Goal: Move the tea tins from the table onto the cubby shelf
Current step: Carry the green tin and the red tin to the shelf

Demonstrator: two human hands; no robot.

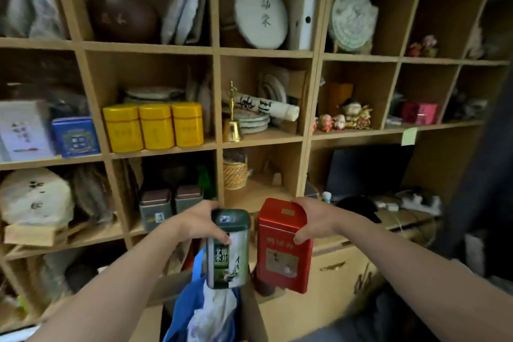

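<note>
My left hand [198,221] grips the top of a green-and-white tea tin [229,254], held upright in the air. Beside it, my right hand [311,221] grips the top of a red tea tin [283,253], also upright. The two tins hang side by side, a small gap between them, in front of the wooden cubby shelf [218,97]. Just beyond the tins is a cubby [258,191] with a small woven basket [235,173] at its back left. The table is not in view.
Three yellow tins [154,126] fill a middle cubby; two grey-green tins [170,207] stand in the cubby left of my hands. A brass bell [231,125], tea cakes and figurines [344,118] occupy other cubbies. A blue bag [202,311] sits below the tins.
</note>
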